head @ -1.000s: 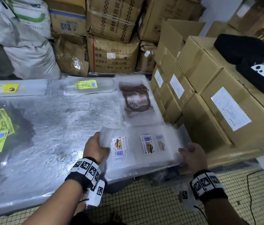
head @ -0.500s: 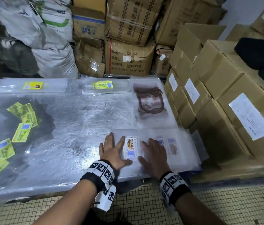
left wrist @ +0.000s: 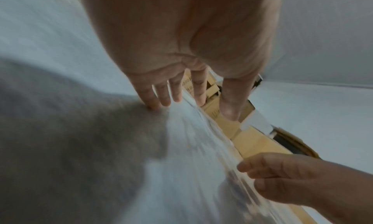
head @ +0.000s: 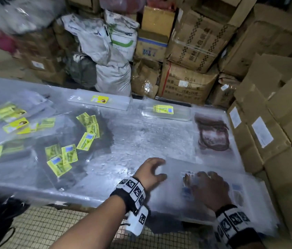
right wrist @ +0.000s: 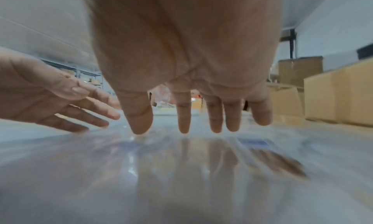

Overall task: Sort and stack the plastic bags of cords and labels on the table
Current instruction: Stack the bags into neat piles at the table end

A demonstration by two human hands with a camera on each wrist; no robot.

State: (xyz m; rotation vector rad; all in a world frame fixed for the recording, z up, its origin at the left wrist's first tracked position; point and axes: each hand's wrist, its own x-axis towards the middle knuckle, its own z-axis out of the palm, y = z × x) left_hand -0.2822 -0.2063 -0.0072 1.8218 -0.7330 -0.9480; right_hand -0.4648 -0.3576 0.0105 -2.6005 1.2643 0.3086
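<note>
The stack of clear plastic label bags (head: pixel 213 200) lay at the table's (head: pixel 141 141) near right corner; the right hand (head: pixel 209 190) pressed it flat, fingers spread; the left hand (head: pixel 149 170) hovered beside it, fingers loosely spread, holding nothing; the bags looked light, limp and slippery, best gripped by opposite edges; a carton (head: pixel 186 83) read "GH204".

"GH204" is printed on a brown carton (head: pixel 184 83) stacked behind the table, and "AXE" is seen upside down in blue on a smaller box (head: pixel 149 49) above it, while lettering on the yellow labels (head: pixel 86 139) is blurred beyond reading.
</note>
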